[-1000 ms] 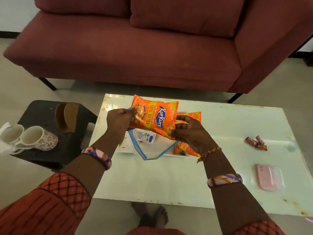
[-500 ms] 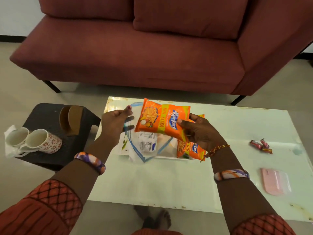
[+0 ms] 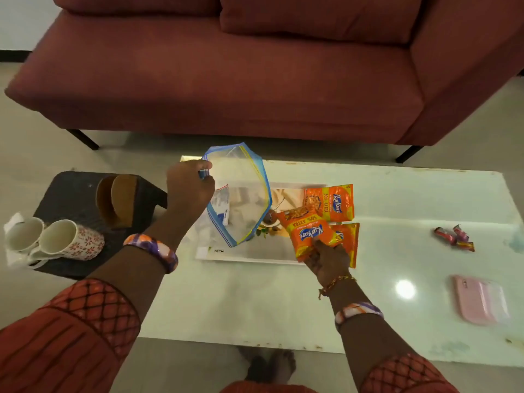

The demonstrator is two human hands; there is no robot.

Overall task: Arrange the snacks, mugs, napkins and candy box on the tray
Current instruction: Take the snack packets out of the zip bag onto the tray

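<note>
- Head view: right hand (image 3: 326, 258) grips an orange snack packet (image 3: 307, 235) by its near end, over the tray (image 3: 249, 255) edge, atop two more packets.
- Left hand (image 3: 188, 185) pinches a clear zip bag (image 3: 238, 191) above the tray.
- Mugs (image 3: 56, 241) sit on the side stool, well apart.
- Tray's surface shows only dimly through the bag.

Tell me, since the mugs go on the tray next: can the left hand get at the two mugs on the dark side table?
Probably not yet: the left hand grips the zip bag; otherwise nothing blocks the mugs.
</note>
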